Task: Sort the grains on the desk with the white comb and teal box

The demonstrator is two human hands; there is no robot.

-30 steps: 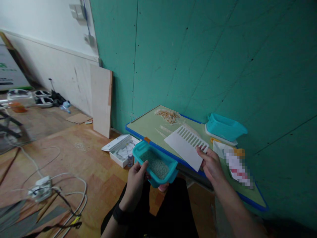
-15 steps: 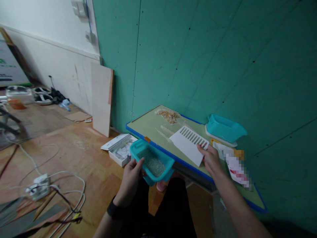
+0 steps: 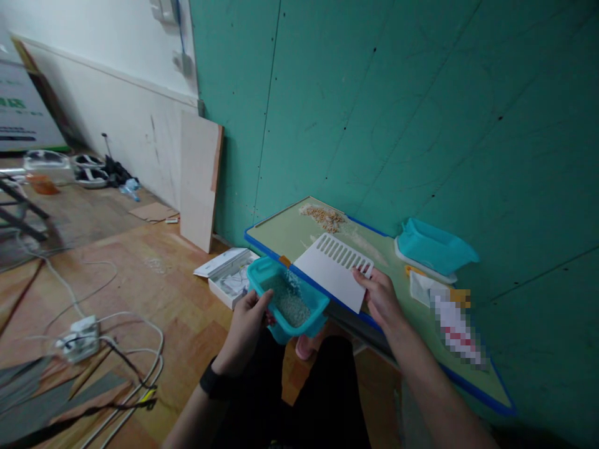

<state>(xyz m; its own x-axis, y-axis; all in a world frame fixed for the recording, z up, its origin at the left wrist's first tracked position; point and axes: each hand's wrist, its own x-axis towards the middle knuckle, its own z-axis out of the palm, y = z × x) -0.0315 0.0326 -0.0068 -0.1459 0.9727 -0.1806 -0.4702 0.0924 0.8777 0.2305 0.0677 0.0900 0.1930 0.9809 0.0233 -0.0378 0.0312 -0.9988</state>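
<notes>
My left hand [image 3: 246,324] grips the near-left rim of a turquoise plastic tub [image 3: 319,302], its thumb over the edge. Pale grey-green granules [image 3: 291,305] lie inside the tub, which is held against the table's near edge. In my right hand [image 3: 381,296] is a white slotted scraper [image 3: 326,274], fingers closed on its right end by the slots. The scraper's left edge reaches the blue table edge above the tub, and some granules appear to be dropping there. On the green tabletop [image 3: 276,240] a heap of yellowish grains [image 3: 325,218] lies in pale powder.
A second turquoise tub [image 3: 435,249] stands at the table's back right, with a printed packet [image 3: 456,330], partly pixelated, nearer me. On the floor are an open white box [image 3: 229,280], a power strip [image 3: 83,338] and loose cables. A board [image 3: 200,181] leans on the wall.
The white scraper has moved left across the tabletop to the edge above the tub. The pale streaks in front of it have mostly gone from view. My left hand keeps its hold.
</notes>
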